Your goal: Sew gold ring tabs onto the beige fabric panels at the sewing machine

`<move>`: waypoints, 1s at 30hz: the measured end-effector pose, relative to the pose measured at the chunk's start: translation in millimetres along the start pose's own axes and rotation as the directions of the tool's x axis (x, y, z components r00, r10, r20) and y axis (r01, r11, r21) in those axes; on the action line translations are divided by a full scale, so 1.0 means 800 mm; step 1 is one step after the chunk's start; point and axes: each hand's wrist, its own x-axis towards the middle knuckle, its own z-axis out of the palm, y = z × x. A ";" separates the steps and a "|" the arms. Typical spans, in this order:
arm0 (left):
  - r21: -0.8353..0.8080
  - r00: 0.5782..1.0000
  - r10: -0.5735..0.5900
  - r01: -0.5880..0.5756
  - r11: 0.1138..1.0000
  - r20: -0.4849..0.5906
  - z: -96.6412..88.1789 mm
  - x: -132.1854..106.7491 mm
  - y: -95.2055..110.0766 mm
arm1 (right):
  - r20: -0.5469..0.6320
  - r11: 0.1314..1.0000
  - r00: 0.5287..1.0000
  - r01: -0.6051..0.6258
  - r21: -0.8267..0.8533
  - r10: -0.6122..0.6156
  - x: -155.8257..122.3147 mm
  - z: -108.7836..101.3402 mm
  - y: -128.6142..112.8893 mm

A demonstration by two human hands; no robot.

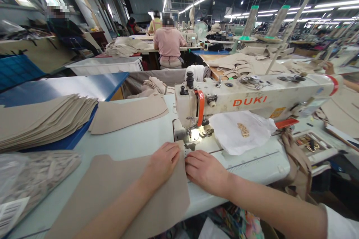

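A large beige fabric panel lies across the front of the sewing table, its right edge just short of the needle area. My left hand rests on that panel near its top right corner, fingers curled and pressed together on the cloth. At the panel's right edge, my right hand has its fingers closed against the border; the fingertips are partly hidden. Just beyond both hands stands the sewing machine, its lamp lighting the needle plate. A white cloth with small gold-coloured pieces on it lies under the machine arm.
More beige panels lie behind, beside a thick stack on a blue surface. A plastic bag of beige pieces is at the left. A tray of metal parts stands right. A co-worker in pink sits ahead.
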 end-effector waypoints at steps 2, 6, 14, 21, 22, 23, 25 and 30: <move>0.002 1.000 0.004 -0.004 1.000 0.013 -0.001 0.000 -0.001 | -0.091 0.996 0.993 -0.075 0.039 0.079 0.009 0.010 0.000; 0.006 0.999 0.007 -0.007 1.000 0.037 -0.001 0.001 -0.003 | -0.109 0.990 0.985 -0.131 0.058 0.137 0.016 0.018 0.001; 0.006 0.999 0.009 -0.010 1.000 0.038 0.002 -0.003 -0.004 | -0.079 0.984 0.982 -0.165 0.063 0.170 0.017 0.017 0.001; 0.014 1.000 0.015 -0.015 1.000 0.027 0.003 -0.003 -0.002 | -0.034 0.990 0.990 -0.137 0.041 0.139 0.018 0.014 0.000; 0.013 1.000 0.018 -0.018 1.000 0.025 0.003 -0.003 -0.002 | -0.035 0.991 0.991 -0.132 0.035 0.133 0.018 0.014 0.000; 0.013 1.000 0.020 -0.021 1.000 0.024 0.003 -0.003 -0.002 | -0.035 0.991 0.991 -0.127 0.029 0.128 0.018 0.014 0.001; 0.012 0.999 0.027 -0.027 1.000 0.023 0.003 -0.003 -0.003 | -0.035 0.992 0.992 -0.124 0.020 0.125 0.018 0.015 0.001; 0.014 0.999 0.040 -0.041 0.999 0.013 0.002 -0.004 -0.003 | -0.083 0.994 0.990 -0.111 0.003 0.111 0.016 0.016 0.002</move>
